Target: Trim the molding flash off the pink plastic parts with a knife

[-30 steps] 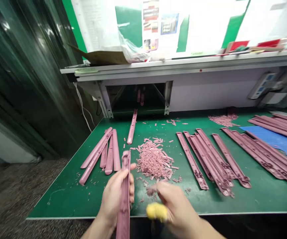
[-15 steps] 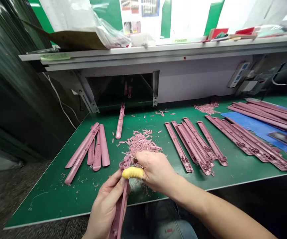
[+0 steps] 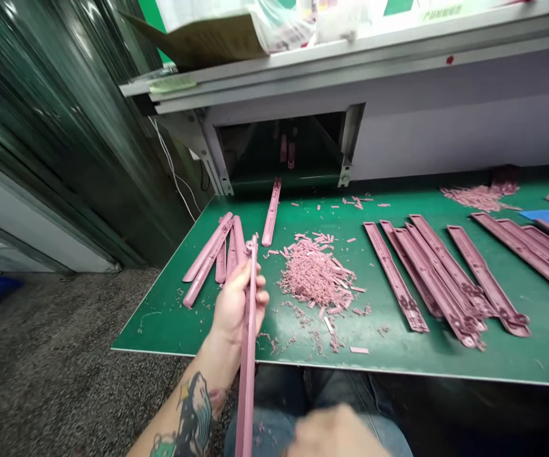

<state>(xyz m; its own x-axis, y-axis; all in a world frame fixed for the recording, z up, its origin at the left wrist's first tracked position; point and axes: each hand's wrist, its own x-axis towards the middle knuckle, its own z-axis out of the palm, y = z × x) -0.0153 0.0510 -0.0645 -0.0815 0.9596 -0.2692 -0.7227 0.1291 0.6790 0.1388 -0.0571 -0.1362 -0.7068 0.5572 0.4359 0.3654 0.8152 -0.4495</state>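
My left hand (image 3: 230, 301) is wrapped round a long pink plastic strip (image 3: 247, 368), above the front edge of the green table. The strip points away from me, its clipped end up near the fingertips and its lower end running out of the picture. Low in the view, over my lap, my right hand (image 3: 338, 435) is smeared by motion; whether anything is in its fingers cannot be made out. Just right of the held strip lies a heap of pink shavings and small offcuts (image 3: 315, 273). Several finished-looking pink strips (image 3: 207, 257) lie beyond my left hand.
A single pink strip (image 3: 272, 212) lies before a dark opening with a belt (image 3: 286, 181). Rows of pink strips (image 3: 438, 282) cover the right side. Another pile of small pink pieces (image 3: 476, 197) sits at the back. A shelf (image 3: 303, 70) overhangs the table (image 3: 160, 330).
My right hand has left the strip's end and dropped down toward my lap. My left hand has tilted the strip more upright. The view has swung left.
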